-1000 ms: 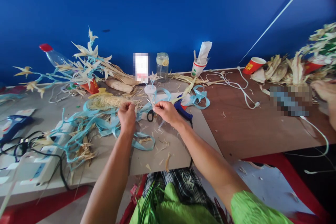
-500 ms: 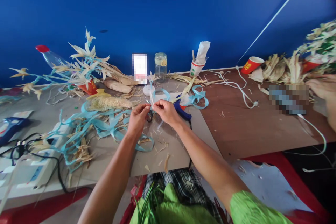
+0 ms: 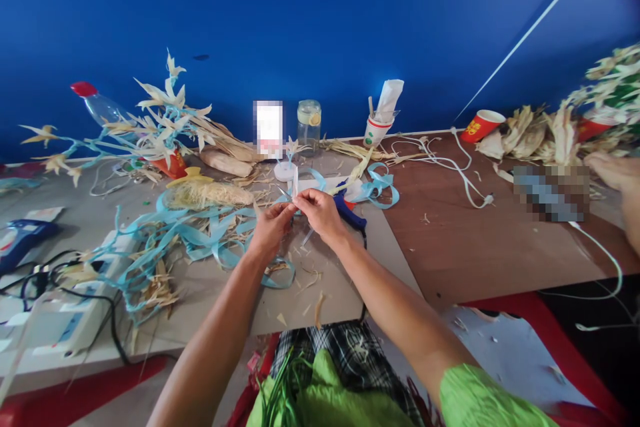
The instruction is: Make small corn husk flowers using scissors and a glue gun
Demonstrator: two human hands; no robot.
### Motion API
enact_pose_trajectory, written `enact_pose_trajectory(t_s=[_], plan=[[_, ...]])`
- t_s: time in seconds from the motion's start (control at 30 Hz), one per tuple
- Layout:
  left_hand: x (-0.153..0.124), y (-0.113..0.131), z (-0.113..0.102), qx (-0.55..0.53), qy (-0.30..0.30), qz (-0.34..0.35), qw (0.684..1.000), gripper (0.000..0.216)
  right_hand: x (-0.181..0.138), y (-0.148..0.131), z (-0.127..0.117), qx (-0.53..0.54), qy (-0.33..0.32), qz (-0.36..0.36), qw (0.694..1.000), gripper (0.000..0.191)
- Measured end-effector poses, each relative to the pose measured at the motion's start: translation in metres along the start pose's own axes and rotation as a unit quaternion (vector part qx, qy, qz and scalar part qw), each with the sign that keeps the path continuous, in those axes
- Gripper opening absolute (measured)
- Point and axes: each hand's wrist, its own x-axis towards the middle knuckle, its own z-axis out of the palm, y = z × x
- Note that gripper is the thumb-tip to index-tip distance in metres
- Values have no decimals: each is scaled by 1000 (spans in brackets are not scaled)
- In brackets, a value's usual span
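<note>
My left hand (image 3: 273, 225) and my right hand (image 3: 323, 215) meet fingertip to fingertip above the table. Between their pinched fingers a thin pale strip of corn husk (image 3: 295, 181) stands upright; its lower end is hidden by the fingers. Just behind it, a small husk flower (image 3: 295, 148) rises near a round white lid-like piece (image 3: 285, 171). A blue glue gun (image 3: 350, 210) lies right beside my right hand. Light-blue ribbon (image 3: 200, 240) is heaped to the left of my left hand, mixed with husk scraps. A metal tip, perhaps of scissors, pokes out by my left fingers.
Husk flowers on blue stems (image 3: 160, 113) stand in a red cup at back left. A glass jar (image 3: 309, 125) and a white cup (image 3: 376, 131) line the blue wall. A power strip (image 3: 75, 320) with cords lies left. At right are white cables (image 3: 465, 180) and another person's hand (image 3: 613, 173).
My left hand has shifted slightly right, closing up against my right fingertips. The husk strip has moved a little right with the hands.
</note>
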Motion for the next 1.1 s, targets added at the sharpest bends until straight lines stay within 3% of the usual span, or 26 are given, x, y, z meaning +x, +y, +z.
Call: enact_pose_trajectory(t_s=[0.23,0.47,0.77,1.1], plan=[[-1,3,1,-2,0,-5,1000,36,-2,-1,4,45,-2,5,999,20],[-3,5,3,-15,4,-6,1000,34,7,-2,-6,115,72,48,990,19],[-6,6,4,-26,-10,-12,1000,32,2,-7,-5,148,-44,86,984,17],[-5,6,2,-52,-13,-8,999,28,4,-3,-6,188,-67,122,972,20]])
